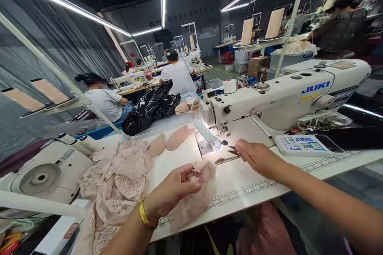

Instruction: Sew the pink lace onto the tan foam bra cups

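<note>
My left hand (pixel 175 189), with a gold bracelet at the wrist, pinches a piece of pale pink lace fabric (pixel 205 187) over the table's front edge. My right hand (pixel 259 158) is closed around small thread snips (pixel 233 150), whose dark blades point left toward the needle plate (pixel 212 146). A gap separates the snips from the fabric. Behind both hands stands a white JUKI sewing machine (pixel 245 105) with its work light glowing. Two flat pink cup pieces (pixel 179 137) lie left of the needle area.
Pale lace (pixel 119 179) is heaped on the left of the table. A phone (pixel 308 145) lies at right, near a printed ruler strip (pixel 248 189). A black plastic bag (pixel 152 107) sits behind the table. Another machine head (pixel 50 171) stands at left. Several people work farther back.
</note>
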The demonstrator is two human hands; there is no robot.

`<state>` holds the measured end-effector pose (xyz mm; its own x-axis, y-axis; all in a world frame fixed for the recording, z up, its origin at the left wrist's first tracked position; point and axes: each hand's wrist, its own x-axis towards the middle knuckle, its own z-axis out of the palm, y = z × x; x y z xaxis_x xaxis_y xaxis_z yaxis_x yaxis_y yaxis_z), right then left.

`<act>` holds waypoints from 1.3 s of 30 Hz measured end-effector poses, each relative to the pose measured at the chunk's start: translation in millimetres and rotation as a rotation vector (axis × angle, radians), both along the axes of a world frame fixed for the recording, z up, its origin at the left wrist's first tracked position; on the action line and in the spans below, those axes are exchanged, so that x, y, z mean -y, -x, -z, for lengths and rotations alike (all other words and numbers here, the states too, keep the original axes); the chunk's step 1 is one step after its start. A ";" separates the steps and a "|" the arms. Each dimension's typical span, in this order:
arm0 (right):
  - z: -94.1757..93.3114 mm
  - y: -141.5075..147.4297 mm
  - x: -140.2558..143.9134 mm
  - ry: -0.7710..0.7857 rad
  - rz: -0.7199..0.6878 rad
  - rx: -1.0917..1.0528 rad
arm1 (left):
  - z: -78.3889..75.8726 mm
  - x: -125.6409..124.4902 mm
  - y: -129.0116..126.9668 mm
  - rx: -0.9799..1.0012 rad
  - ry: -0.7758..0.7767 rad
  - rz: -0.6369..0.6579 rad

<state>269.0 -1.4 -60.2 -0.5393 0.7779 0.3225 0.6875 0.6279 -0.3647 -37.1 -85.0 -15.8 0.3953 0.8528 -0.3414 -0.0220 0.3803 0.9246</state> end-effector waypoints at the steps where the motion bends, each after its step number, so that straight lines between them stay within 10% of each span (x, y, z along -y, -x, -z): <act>1: -7.9 13.3 12.6 0.046 -0.071 -0.062 | 1.1 -1.0 -1.6 -0.020 -0.022 0.012; 11: -12.1 85.4 49.3 -0.382 -0.261 0.152 | -2.7 -3.3 -26.7 -0.068 -0.149 0.108; 16: -11.0 51.8 40.7 -0.278 -0.054 0.185 | -41.8 -1.2 33.8 -0.749 -0.261 0.244; 21: 2.3 -18.6 16.0 -0.150 0.196 0.384 | -88.0 9.7 104.0 -1.702 -0.985 -0.489; 23: 5.0 -27.3 11.2 -0.173 0.184 0.351 | -79.8 13.1 92.9 -1.587 -1.005 -0.515; 30: 8.6 37.4 12.9 0.146 -0.041 -0.106 | 6.8 -13.6 -14.4 -1.222 -0.797 0.048; 36: 6.0 22.1 23.5 -0.205 -0.361 -0.380 | 5.2 -2.0 -8.3 -1.045 -1.192 0.043; 39: 4.5 -7.0 32.1 -0.175 -0.549 -0.163 | -1.2 26.0 6.2 -0.942 -1.054 0.367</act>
<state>276.0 -33.6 -64.7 -0.7801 0.3271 0.5333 0.1890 0.9358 -0.2974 -43.3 -111.0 -14.6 0.6297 0.7683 0.1150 0.6830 -0.6180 0.3894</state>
